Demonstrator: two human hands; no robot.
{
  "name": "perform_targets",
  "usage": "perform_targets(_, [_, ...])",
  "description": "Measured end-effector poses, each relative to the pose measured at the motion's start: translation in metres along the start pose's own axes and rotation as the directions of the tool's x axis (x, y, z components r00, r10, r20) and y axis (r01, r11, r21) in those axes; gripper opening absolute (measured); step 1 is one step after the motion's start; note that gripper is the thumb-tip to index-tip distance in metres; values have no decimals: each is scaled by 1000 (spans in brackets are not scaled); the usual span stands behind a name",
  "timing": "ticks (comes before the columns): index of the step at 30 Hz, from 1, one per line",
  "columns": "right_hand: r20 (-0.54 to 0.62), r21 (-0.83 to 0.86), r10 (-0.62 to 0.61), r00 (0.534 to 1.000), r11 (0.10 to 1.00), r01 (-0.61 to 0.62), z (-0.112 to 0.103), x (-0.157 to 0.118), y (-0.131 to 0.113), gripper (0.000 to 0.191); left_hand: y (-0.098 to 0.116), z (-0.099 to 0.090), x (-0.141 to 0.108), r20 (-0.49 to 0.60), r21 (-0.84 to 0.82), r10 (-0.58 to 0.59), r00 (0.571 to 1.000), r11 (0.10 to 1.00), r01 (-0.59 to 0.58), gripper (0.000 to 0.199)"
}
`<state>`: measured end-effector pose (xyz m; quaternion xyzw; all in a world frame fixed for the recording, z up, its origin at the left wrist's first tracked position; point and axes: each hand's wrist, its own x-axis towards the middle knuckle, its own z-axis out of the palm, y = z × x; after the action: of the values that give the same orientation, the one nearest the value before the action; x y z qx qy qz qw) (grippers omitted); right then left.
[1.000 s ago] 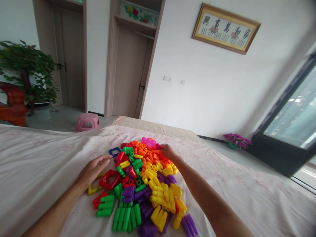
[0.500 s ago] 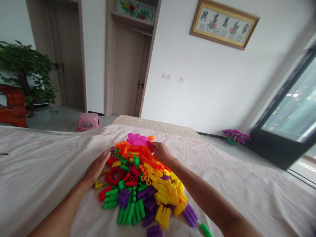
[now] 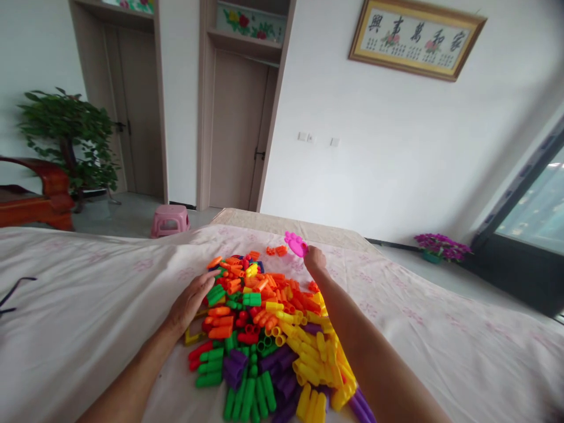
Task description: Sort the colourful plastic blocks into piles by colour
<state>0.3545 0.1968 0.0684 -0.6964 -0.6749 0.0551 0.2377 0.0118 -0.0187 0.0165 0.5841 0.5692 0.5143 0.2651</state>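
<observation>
My right hand (image 3: 315, 260) is closed on one end of a pink scalloped plastic piece (image 3: 295, 243), holding it beyond the far right of the pile. At the pile's left edge rests my left hand (image 3: 194, 298), its fingers stretched out and touching or close to green pieces (image 3: 216, 294). Between my arms spreads a heap of bullet-shaped plastic building pieces: orange ones (image 3: 282, 288) at the back, yellow ones (image 3: 315, 358) on the right, purple ones (image 3: 282, 370) and green ones (image 3: 249, 396) in front. A few red pieces (image 3: 249, 336) lie in the middle.
The heap lies on a pale flowered bed sheet (image 3: 418, 352). A few loose orange pieces (image 3: 277, 251) lie behind it. Glasses (image 3: 15, 292) rest at the far left. Beyond the bed are a pink stool (image 3: 170, 220), a wooden chair (image 3: 44, 197) and potted purple flowers (image 3: 443, 247).
The pink piece has gone from the back of the heap out to the right in my right hand. Orange pieces have spread across the heap, covering the red frame. The view has shifted slightly.
</observation>
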Motion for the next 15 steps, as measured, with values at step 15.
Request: perform_targets(15, [235, 315, -452, 861, 873, 373, 30, -35, -37, 19, -5, 0, 4, 0, 39, -18, 1000, 999, 18, 61])
